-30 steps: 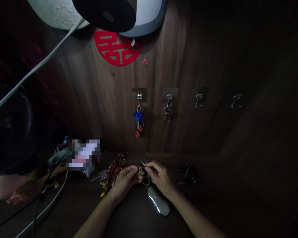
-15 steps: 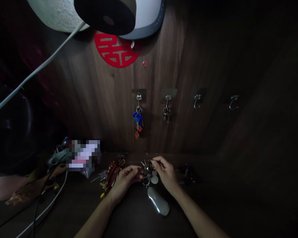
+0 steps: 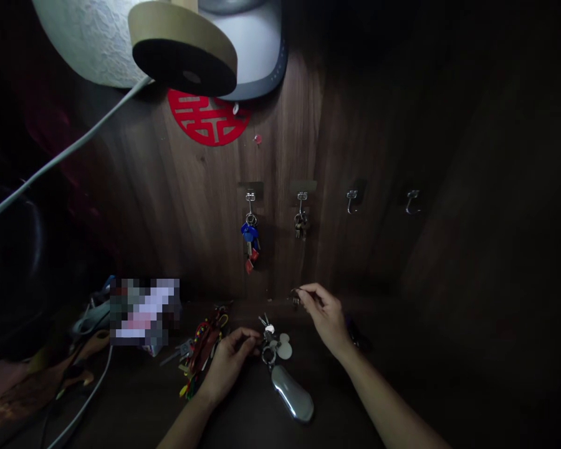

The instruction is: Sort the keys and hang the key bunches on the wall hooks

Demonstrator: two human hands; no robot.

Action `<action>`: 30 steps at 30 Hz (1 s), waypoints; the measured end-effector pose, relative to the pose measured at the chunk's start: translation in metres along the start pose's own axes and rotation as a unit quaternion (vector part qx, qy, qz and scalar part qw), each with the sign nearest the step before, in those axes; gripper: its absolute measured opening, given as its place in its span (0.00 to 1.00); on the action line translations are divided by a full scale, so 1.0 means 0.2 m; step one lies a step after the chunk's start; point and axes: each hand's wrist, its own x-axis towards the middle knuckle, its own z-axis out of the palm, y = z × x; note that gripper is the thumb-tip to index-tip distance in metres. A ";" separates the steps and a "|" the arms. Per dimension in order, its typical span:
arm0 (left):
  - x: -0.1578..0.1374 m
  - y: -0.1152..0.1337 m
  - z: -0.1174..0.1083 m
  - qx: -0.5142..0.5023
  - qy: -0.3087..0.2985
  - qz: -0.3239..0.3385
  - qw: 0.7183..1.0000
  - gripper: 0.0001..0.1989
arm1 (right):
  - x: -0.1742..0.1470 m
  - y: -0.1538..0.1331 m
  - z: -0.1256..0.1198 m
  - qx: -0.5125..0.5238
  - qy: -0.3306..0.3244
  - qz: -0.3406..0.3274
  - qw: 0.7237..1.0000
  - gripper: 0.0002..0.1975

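Note:
My right hand (image 3: 322,312) is raised over the dark surface, its thumb and forefinger pinching a small key ring (image 3: 295,297) with something small, probably keys, hanging from it. My left hand (image 3: 234,358) rests lower, fingers curled beside a bunch of keys (image 3: 269,330); what its fingertips pinch, if anything, is hidden. That bunch lies on the surface with round pale tags (image 3: 284,350), a metal ring (image 3: 268,355) and a shiny silver fob (image 3: 292,394). Left of my left hand lies a heap of colourful cords and keys (image 3: 203,349).
On the wooden wall are hooks, one with blue-tagged keys (image 3: 249,240), one with small keys (image 3: 301,226), and two bare hooks (image 3: 352,202). Caps (image 3: 257,56) and a red paper cutout (image 3: 210,118) are above. A pixelated box (image 3: 144,315) stands left; dark items (image 3: 359,337) lie right.
My right hand has moved away from the silver-fob bunch, up and right, with the small key ring in it. My left hand stays beside the bunch. The view has shifted slightly.

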 end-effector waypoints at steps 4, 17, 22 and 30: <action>0.00 0.00 0.01 0.005 0.008 0.000 1.000 0.13 | 0.12 -0.05 -0.04 0.019 0.029 -0.008 0.999 0.12; 0.01 -0.03 0.00 -0.004 -0.001 -0.005 1.000 0.16 | 0.56 -0.26 -0.06 0.095 0.121 -0.033 0.987 0.11; 0.02 -0.03 0.00 -0.022 -0.007 -0.005 1.000 0.16 | 0.65 -0.31 -0.03 0.118 0.136 -0.018 0.983 0.08; 0.01 -0.01 0.00 -0.029 -0.004 -0.011 1.000 0.16 | 0.70 -0.27 0.01 0.093 0.143 0.011 0.985 0.08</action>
